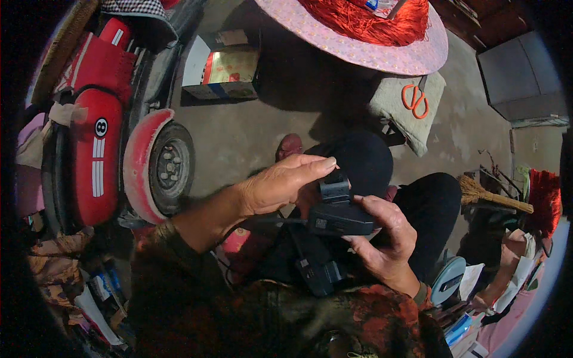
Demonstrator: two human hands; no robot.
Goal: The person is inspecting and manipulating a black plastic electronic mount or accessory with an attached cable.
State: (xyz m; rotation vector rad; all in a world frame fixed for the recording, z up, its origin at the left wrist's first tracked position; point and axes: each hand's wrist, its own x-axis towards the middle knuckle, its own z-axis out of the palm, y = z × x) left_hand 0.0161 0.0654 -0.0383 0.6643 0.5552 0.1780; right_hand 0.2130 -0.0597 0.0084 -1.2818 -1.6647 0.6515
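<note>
Black device [340, 219] clamped btwn both hands [391, 241]; open box [233, 91] w/ red-yellow item [231, 67] inside.

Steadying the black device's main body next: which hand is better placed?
Probably the right hand: its fingers and thumb bracket the right end of the black device. The left hand is higher, by the curved top piece.
</note>
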